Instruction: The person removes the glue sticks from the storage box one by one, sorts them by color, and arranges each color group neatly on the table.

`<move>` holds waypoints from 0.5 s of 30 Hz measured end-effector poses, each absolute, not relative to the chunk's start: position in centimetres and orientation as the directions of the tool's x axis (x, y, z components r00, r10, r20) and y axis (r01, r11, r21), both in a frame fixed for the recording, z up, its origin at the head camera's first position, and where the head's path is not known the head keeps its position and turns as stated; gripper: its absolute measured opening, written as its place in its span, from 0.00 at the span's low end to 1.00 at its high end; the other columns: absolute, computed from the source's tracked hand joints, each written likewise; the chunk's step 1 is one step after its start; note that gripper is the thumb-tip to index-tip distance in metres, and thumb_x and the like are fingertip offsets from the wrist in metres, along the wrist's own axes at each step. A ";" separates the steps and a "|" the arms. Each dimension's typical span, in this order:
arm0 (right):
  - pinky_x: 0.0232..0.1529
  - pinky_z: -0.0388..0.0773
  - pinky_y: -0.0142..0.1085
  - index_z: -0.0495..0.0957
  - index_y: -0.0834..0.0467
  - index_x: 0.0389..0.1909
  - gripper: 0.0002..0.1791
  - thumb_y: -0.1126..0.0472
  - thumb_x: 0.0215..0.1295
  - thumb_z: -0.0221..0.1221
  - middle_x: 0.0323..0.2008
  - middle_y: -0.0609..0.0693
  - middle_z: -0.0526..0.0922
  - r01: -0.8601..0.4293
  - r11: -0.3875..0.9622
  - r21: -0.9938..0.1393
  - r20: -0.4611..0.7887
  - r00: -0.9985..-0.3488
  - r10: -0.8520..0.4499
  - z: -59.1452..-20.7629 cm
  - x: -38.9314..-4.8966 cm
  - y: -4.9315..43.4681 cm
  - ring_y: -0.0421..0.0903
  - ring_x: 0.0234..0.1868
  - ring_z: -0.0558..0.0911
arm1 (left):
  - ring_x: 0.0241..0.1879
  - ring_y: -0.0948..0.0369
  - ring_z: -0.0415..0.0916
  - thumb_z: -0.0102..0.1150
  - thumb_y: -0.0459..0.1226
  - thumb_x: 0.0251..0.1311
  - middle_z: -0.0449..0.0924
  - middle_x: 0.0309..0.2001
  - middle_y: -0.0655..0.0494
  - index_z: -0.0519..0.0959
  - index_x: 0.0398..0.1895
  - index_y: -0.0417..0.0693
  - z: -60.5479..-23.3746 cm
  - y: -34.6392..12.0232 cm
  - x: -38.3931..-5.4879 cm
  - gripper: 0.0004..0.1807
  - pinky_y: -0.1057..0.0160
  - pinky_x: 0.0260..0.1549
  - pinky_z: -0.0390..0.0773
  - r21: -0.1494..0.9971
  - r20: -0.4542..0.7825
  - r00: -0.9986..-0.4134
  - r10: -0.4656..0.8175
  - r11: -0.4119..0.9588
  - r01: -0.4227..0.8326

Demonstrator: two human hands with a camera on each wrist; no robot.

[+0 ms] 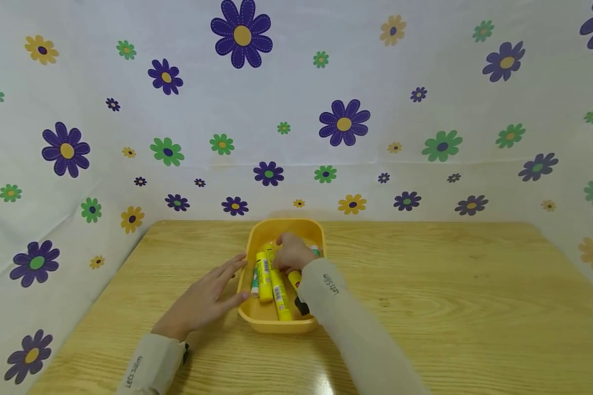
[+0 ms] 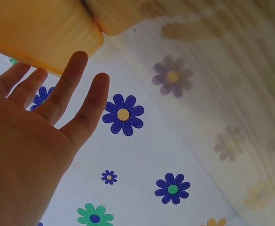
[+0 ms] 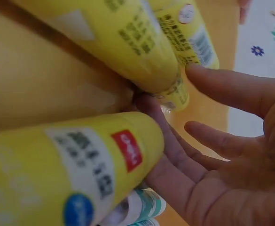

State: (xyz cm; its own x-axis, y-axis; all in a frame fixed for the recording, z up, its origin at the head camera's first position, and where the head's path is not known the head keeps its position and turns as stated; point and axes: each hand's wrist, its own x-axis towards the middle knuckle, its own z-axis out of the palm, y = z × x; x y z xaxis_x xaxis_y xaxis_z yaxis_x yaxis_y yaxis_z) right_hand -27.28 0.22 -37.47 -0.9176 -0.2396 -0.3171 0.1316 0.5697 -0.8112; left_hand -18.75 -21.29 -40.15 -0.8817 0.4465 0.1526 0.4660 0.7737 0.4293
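Note:
A yellow plastic basin [image 1: 281,327] holds several yellow glue sticks [image 1: 264,277] and green-and-white tubes [image 1: 255,281]. My left hand [image 1: 202,299] lies along its left side, fingers spread and straight, fingertips at the rim; the palm is bare in the left wrist view. Inside the basin, my right hand [image 1: 295,253] reaches down toward the far half. Its thumb and index finger close around the end of one yellow glue stick [image 3: 142,52]. Another yellow glue stick [image 3: 189,37] lies behind the thumb tip. Nearer the camera is a yellow glue stick with a red label [image 3: 81,174].
The basin stands on a wood-grain table [image 1: 449,307], near its back edge. A white flower-print sheet [image 1: 286,82] hangs behind and at both sides. Below the red-labelled stick, green-and-white tubes [image 3: 149,207] show in the right wrist view.

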 end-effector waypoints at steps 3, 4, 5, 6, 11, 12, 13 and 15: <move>0.27 0.83 0.36 0.71 0.68 0.61 0.28 0.71 0.60 0.68 0.41 0.60 0.80 0.058 0.641 -0.765 -0.275 -0.930 -0.244 -37.8 -27.2 -0.5 0.49 0.28 0.79 | 0.68 0.43 0.68 0.56 0.53 0.71 0.54 0.79 0.51 0.61 0.78 0.46 -40.2 -21.4 -18.7 0.38 0.34 0.63 0.67 0.428 0.152 -0.883 0.443 0.776 0.463; 0.26 0.82 0.36 0.72 0.68 0.58 0.26 0.71 0.59 0.69 0.40 0.61 0.80 0.045 0.658 -0.752 -0.272 -0.930 -0.247 -37.8 -27.2 -0.8 0.49 0.27 0.79 | 0.68 0.43 0.67 0.56 0.54 0.71 0.54 0.79 0.51 0.61 0.78 0.47 -40.2 -21.4 -18.6 0.38 0.33 0.63 0.67 0.430 0.150 -0.885 0.441 0.777 0.460; 0.25 0.82 0.35 0.73 0.68 0.55 0.23 0.70 0.60 0.69 0.40 0.60 0.80 0.031 0.675 -0.737 -0.268 -0.931 -0.249 -37.8 -27.1 -0.9 0.49 0.27 0.79 | 0.69 0.43 0.66 0.56 0.54 0.71 0.54 0.79 0.51 0.61 0.78 0.47 -40.1 -21.4 -18.6 0.38 0.33 0.63 0.66 0.432 0.149 -0.886 0.439 0.777 0.457; 0.24 0.81 0.36 0.73 0.68 0.53 0.21 0.70 0.60 0.68 0.39 0.61 0.80 0.021 0.685 -0.729 -0.265 -0.931 -0.253 -37.9 -27.1 -1.1 0.49 0.26 0.79 | 0.70 0.43 0.65 0.56 0.54 0.71 0.54 0.79 0.51 0.61 0.78 0.48 -40.1 -21.4 -18.6 0.38 0.33 0.63 0.66 0.433 0.146 -0.888 0.435 0.779 0.453; 0.27 0.84 0.40 0.68 0.66 0.65 0.32 0.70 0.59 0.67 0.47 0.62 0.79 0.120 0.607 -0.786 -0.318 -0.919 -0.231 -37.5 -27.0 -0.9 0.52 0.30 0.80 | 0.71 0.44 0.64 0.55 0.55 0.71 0.53 0.79 0.51 0.60 0.78 0.49 -40.0 -21.3 -18.5 0.39 0.33 0.64 0.64 0.450 0.130 -0.894 0.430 0.777 0.440; 0.28 0.85 0.40 0.66 0.65 0.68 0.36 0.70 0.58 0.68 0.49 0.63 0.78 0.149 0.579 -0.802 -0.332 -0.917 -0.223 -37.4 -27.0 -0.7 0.52 0.31 0.81 | 0.70 0.44 0.64 0.55 0.55 0.71 0.53 0.80 0.51 0.60 0.78 0.49 -40.0 -21.3 -18.5 0.39 0.33 0.64 0.64 0.450 0.126 -0.894 0.429 0.779 0.437; 0.29 0.86 0.41 0.63 0.63 0.72 0.40 0.70 0.58 0.67 0.51 0.63 0.78 0.176 0.545 -0.820 -0.342 -0.914 -0.218 -37.3 -27.0 -0.5 0.53 0.32 0.81 | 0.71 0.44 0.64 0.55 0.55 0.71 0.53 0.80 0.51 0.60 0.78 0.48 -40.0 -21.3 -18.5 0.39 0.33 0.64 0.64 0.449 0.125 -0.894 0.431 0.779 0.438; 0.31 0.87 0.42 0.59 0.59 0.75 0.43 0.69 0.60 0.67 0.53 0.64 0.77 0.201 0.493 -0.846 -0.344 -0.914 -0.217 -36.9 -27.0 0.1 0.54 0.34 0.82 | 0.71 0.44 0.63 0.55 0.55 0.71 0.52 0.80 0.51 0.60 0.78 0.48 -40.0 -21.3 -18.5 0.39 0.33 0.64 0.64 0.442 0.123 -0.894 0.431 0.783 0.438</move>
